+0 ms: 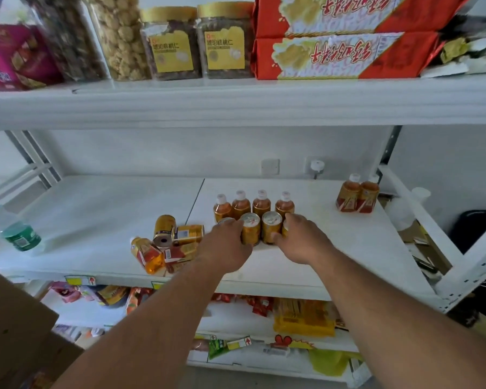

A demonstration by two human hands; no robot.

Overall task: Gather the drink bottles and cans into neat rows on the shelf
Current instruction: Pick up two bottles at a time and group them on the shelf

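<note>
Head view: our left hand (225, 242) and right hand (300, 239), each curled round an end can, bracket the row of gold cans (260, 228) before four upright tea bottles (253, 204) mid-shelf (96, 209); we should squeeze evenly, keeping cans upright.

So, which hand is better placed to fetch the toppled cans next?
Probably the left hand: the toppled cans lie just to its left, while the right hand sits on the far side of the can row and would have to cross over.
</note>
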